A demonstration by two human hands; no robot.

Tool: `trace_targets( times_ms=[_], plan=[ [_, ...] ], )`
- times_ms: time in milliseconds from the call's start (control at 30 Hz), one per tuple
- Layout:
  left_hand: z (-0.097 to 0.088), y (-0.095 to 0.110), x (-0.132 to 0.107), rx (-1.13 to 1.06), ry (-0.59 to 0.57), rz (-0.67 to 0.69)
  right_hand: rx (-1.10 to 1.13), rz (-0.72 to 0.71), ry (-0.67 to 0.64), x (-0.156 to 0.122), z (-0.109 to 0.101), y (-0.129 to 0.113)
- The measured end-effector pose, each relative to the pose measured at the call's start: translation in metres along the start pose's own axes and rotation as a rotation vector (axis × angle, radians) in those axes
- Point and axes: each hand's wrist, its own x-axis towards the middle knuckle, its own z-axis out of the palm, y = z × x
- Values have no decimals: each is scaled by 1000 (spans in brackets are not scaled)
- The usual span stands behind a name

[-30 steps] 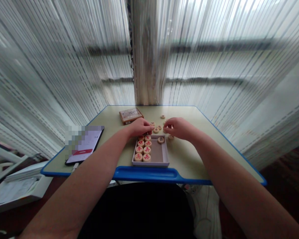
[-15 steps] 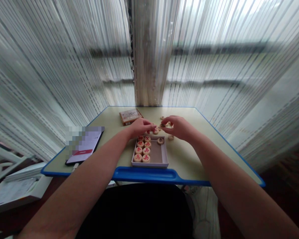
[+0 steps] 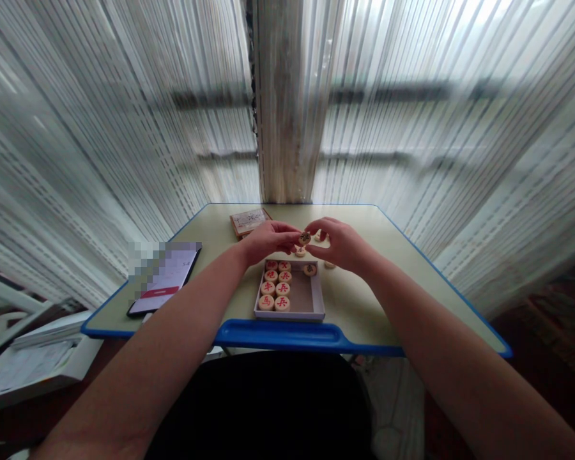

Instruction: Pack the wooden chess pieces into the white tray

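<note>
A black-marked disc (image 3: 305,238) is gripped by the fingertips of both the left hand (image 3: 271,243) and right hand (image 3: 336,240), raised over the table (image 3: 378,306) beyond the shallow box (image 3: 303,298). Red-marked discs (image 3: 282,289) are seated in two columns along the box's left side; another dark-marked piece (image 3: 310,270) is placed at its far right corner.

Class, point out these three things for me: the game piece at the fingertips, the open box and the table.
Game piece (image 3: 305,238): head view, on its marked face.
Open box (image 3: 290,315): head view, on its front wall.
Table (image 3: 359,303): head view, on its bare top.
</note>
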Motion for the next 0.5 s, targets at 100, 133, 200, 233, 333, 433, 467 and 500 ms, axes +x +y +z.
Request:
trace_targets(
  times_ms=[100,133,200,233,333,433,467,500],
  plan=[
    [1,0,0,31,1,-32,-59,-12,-41,0,-2,0],
    [1,0,-1,54,-4,-50,-79,-13,-50,-1,-3,-1],
    [1,1,-2,101,-15,-70,-113,-10,-78,-1,-6,-1],
    [1,1,-3,123,-23,-74,-123,-8,-104,-1,-6,-1],
    [0,1,-4,173,-41,-75,-130,12,-202,-1,-5,0],
    [0,-1,-3,185,-28,-48,-134,41,-265,-1,-2,1],
    [-1,-1,-2,178,-21,-30,-133,45,-285,-1,-2,0],
    [-1,-2,-2,169,-14,-14,-130,45,-309,-1,-4,-2]
  ],
)
